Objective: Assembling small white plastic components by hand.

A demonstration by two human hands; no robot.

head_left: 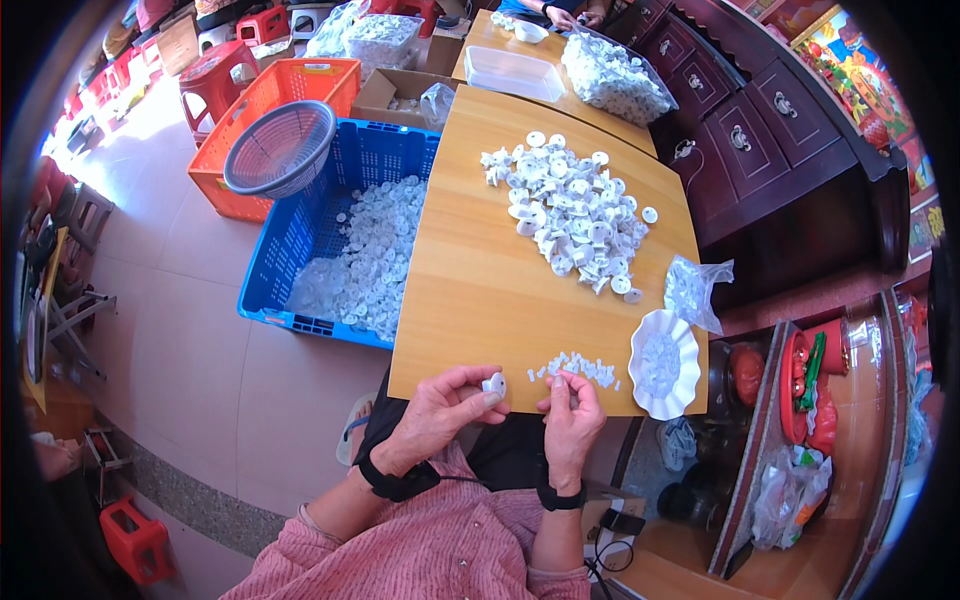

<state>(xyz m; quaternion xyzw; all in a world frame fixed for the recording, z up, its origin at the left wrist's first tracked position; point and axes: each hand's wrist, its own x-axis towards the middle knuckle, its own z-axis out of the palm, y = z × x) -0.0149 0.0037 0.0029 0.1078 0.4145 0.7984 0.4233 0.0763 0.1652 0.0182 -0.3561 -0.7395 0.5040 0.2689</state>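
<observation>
Between the thumb and fingers of my left hand (440, 410) is a small white plastic part (494, 384) with a round face, held over the table's near edge. My right hand (572, 415) is closed in a pinch just to the right of it; whatever its fingertips hold is too small to make out. Beside those fingertips lies a scatter of tiny translucent pieces (590, 370). A scalloped white dish (640, 388) with more clear pieces stands to their right. Farther up the wooden table (460, 250) is a large heap of white round plastic parts (575, 210).
A blue crate (270, 262) of similar parts stands left of the table, a grey sieve (280, 150) resting on its corner. Behind it is an orange crate (225, 190). A plastic bag (697, 290) lies near the dish. Dark drawers (760, 130) line the right; another person's hands (575, 17) work at the far end.
</observation>
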